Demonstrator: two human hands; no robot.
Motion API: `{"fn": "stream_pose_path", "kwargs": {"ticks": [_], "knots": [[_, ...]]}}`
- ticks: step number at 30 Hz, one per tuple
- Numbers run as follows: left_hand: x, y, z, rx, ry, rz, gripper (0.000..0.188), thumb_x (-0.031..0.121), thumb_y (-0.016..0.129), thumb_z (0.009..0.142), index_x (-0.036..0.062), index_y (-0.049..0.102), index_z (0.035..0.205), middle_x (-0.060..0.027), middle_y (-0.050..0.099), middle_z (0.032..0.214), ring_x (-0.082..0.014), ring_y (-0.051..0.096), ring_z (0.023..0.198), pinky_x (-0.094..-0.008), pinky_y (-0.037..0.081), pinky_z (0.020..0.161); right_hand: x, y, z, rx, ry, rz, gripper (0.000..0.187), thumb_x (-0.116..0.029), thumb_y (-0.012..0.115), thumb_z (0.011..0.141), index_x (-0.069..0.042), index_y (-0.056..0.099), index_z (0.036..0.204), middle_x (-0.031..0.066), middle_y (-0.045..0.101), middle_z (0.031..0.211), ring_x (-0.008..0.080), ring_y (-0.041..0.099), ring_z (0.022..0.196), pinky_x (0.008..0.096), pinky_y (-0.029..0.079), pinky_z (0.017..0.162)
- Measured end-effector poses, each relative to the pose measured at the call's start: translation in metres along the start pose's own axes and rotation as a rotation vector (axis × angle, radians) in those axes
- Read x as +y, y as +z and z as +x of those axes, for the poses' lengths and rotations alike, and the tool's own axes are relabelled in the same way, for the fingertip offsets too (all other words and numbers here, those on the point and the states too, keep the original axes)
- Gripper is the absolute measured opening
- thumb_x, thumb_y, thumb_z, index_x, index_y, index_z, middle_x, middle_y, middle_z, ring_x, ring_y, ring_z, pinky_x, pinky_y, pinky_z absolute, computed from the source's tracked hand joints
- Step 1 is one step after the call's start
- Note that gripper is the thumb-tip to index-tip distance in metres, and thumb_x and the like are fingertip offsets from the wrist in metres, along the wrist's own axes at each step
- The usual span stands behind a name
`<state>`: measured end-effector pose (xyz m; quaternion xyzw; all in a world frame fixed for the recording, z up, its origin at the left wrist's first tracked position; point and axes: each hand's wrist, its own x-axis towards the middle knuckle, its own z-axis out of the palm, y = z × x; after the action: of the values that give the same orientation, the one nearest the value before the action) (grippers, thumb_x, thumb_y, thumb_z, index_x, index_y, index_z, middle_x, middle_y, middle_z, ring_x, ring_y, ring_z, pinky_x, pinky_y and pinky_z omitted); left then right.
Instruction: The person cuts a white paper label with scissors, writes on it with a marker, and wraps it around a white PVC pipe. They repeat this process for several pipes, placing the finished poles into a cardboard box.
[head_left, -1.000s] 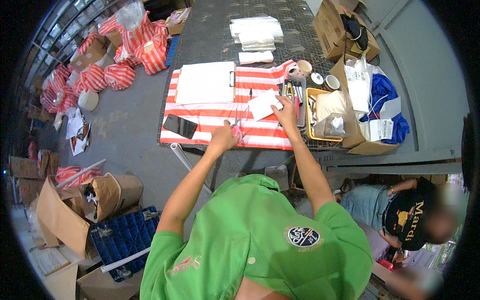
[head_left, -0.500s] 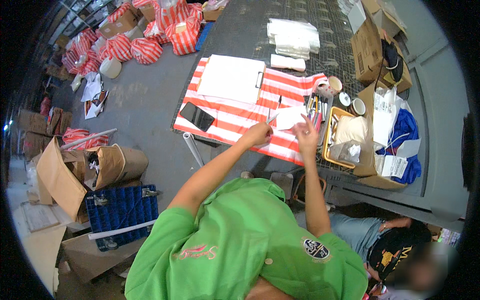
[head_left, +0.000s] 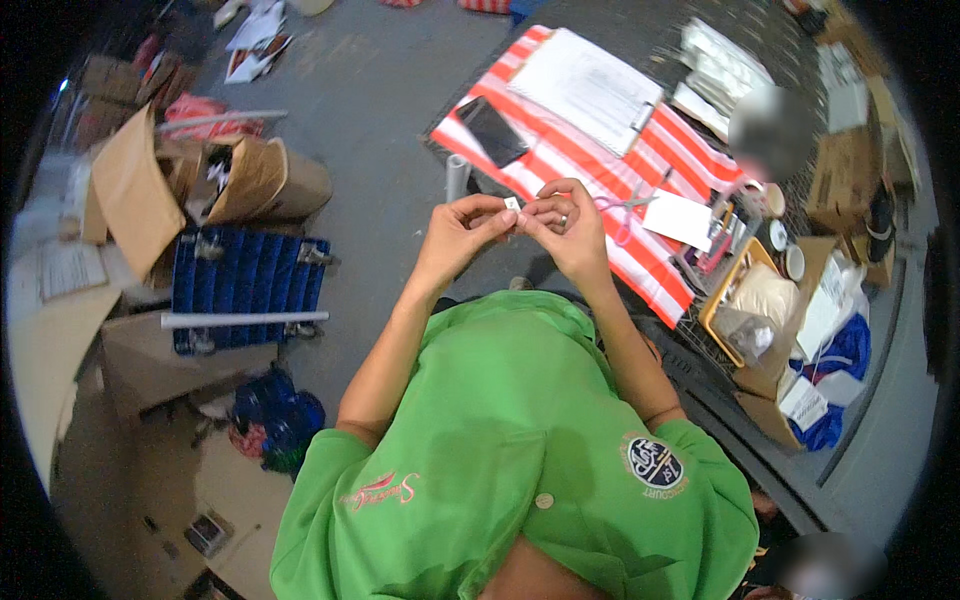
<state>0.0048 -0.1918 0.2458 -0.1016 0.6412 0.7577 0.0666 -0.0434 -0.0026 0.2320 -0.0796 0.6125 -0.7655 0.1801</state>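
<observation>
Though between fingers [head_left: 484,204], a small white piece [head_left: 512,203], partly hidden.

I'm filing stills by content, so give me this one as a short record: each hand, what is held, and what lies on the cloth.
left hand: pinching a small white piece
right hand: fingertips at the same piece
cloth: red and white stripes
phone: on the cloth, dark screen up
clipboard: on the cloth, bearing white paper
scissors: on the cloth, beside a white card
</observation>
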Motion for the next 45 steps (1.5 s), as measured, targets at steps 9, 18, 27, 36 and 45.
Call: {"fn": "stream_pose_path", "kwargs": {"ticks": [9, 18, 27, 36, 45], "knots": [[0.047, -0.098, -0.074, 0.298, 0.132, 0.078, 0.025, 0.016, 0.078, 0.094, -0.0058, 0.075, 0.106, -0.0097, 0.077, 0.09, -0.0115, 0.071, 0.081, -0.0254, 0.057, 0.073, -0.024, 0.129, 0.004, -0.292, 0.017, 0.063, 0.035, 0.001, 0.071, 0.094, 0.004, 0.055, 0.124, 0.0166, 0.069, 0.106, 0.0201, 0.072, 0.101, 0.0296, 0.058, 0.086], [0.069, -0.168, -0.094, 0.163, 0.122, 0.495, 0.017, 0.011, 0.072, 0.097, -0.0035, 0.074, 0.107, -0.0075, 0.074, 0.094, -0.012, 0.069, 0.082, -0.0261, 0.056, 0.073, -0.025, 0.195, -0.022, -0.115, -0.144, -0.2, 0.037, -0.014, 0.081, 0.087, -0.002, 0.062, 0.116, 0.0077, 0.075, 0.093, 0.0135, 0.072, 0.086, 0.0301, 0.058, 0.075], [0.06, -0.125, -0.088, -0.349, 0.279, 0.349, 0.019, 0.015, 0.071, 0.1, -0.0041, 0.07, 0.101, -0.0065, 0.072, 0.087, -0.0103, 0.065, 0.075, -0.0238, 0.052, 0.069, -0.033, 0.193, -0.123, 0.364, -0.271, -0.278, 0.039, -0.006, 0.074, 0.09, -0.002, 0.049, 0.12, 0.0142, 0.077, 0.092, 0.0194, 0.077, 0.086, 0.0349, 0.062, 0.078], [0.06, -0.103, -0.098, -0.597, 0.347, 0.363, 0.021, 0.016, 0.075, 0.096, -0.0036, 0.074, 0.104, -0.0042, 0.073, 0.089, -0.0085, 0.067, 0.078, -0.0231, 0.053, 0.068, -0.017, 0.203, -0.177, 0.602, -0.307, -0.161, 0.043, -0.004, 0.075, 0.093, -0.004, 0.049, 0.128, 0.0136, 0.074, 0.101, 0.0204, 0.074, 0.096, 0.034, 0.06, 0.086], [0.081, -0.131, -0.126, -0.48, 0.269, 0.235, 0.022, 0.016, 0.075, 0.097, -0.0041, 0.074, 0.104, -0.0067, 0.077, 0.087, -0.0102, 0.073, 0.082, -0.0225, 0.056, 0.07, -0.027, 0.228, -0.16, 0.416, -0.304, -0.052, 0.044, 0.003, 0.07, 0.094, 0.0, 0.044, 0.129, 0.0172, 0.072, 0.102, 0.023, 0.075, 0.094, 0.0315, 0.059, 0.085]]}}
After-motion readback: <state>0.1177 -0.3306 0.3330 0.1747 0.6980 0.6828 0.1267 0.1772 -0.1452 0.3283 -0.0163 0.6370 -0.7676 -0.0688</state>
